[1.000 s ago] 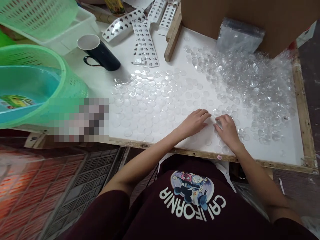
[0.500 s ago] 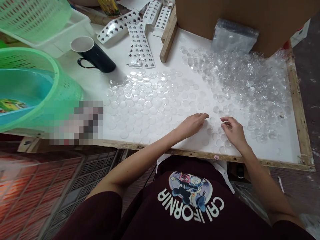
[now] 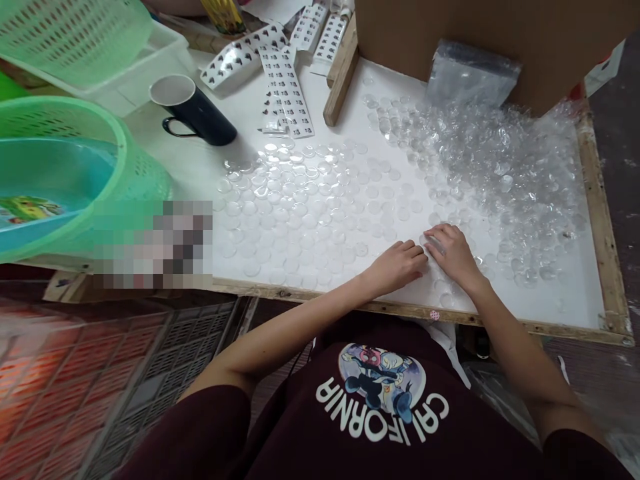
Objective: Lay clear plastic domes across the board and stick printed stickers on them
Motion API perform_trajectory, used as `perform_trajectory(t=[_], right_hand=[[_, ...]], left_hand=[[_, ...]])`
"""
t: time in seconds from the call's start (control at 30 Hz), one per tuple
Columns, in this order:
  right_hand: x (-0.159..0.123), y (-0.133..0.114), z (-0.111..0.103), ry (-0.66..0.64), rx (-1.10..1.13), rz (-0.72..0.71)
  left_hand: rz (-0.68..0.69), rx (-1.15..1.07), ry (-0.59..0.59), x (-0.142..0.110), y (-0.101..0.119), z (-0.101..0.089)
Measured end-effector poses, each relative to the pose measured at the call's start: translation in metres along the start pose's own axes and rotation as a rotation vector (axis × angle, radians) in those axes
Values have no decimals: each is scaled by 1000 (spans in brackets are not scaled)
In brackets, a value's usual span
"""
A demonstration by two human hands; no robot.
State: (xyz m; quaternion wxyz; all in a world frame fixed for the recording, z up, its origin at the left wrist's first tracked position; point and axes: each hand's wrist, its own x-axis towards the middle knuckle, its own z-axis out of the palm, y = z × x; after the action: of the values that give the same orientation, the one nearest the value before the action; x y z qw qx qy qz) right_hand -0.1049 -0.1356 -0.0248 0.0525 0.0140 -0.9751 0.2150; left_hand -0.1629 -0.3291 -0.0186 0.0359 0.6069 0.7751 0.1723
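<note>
My left hand [image 3: 401, 268] rests low over the white tabletop with its fingers curled down together; whatever lies under its fingertips is hidden. Close beside it, my right hand [image 3: 451, 252] has thumb and fingers pinched at a small clear plastic disc [image 3: 425, 238]. To the left of both hands, many clear round discs [image 3: 310, 235] lie flat, spread side by side in a single layer. Loose clear discs [image 3: 443, 285] lie beneath and below my right hand. A heaped pile of clear discs [image 3: 505, 157] covers the right part of the table.
A wooden rim [image 3: 603, 233] edges the table. A dark mug [image 3: 205, 117], sticker sheets [image 3: 285, 87] and a wooden block [image 3: 341, 90] stand farther back. A green basket [image 3: 117, 160] is at left; a cardboard box [image 3: 400, 40] with a plastic bag [image 3: 473, 77] against it stands behind.
My hands have come closer together. The left moved slightly right and nearer me, its fingers curling; the right moved left, its fingers closing at a disc.
</note>
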Motion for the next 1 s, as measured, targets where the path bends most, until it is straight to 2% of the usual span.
perform_trajectory(t=[0.17,0.3,0.4,0.5,0.6,0.67,0.77,1.0], right_hand=[[5,-3,-1,-34,-77,7],[11,-7,1,-43,48,47],[14,-7,3,-19,202,134],[13,-7,1,87,219,202],[6,-7,-6,159,144,178],[-2,-9,-10,120,133,124],[-13,-15,-12,22,139,38],[-25,-27,2,-66,12,-89]], left_hand=[[44,66,-8,0,4,5],[-27,-79,1,-9,0,-1],[-124,-249,23,-15,-2,-6],[-284,-356,57,-17,-6,-8],[-395,-363,77,-18,-12,-7],[-428,-307,98,-18,-17,-5],[-406,-200,123,-19,-21,-3],[-191,-110,50,-12,-16,-1]])
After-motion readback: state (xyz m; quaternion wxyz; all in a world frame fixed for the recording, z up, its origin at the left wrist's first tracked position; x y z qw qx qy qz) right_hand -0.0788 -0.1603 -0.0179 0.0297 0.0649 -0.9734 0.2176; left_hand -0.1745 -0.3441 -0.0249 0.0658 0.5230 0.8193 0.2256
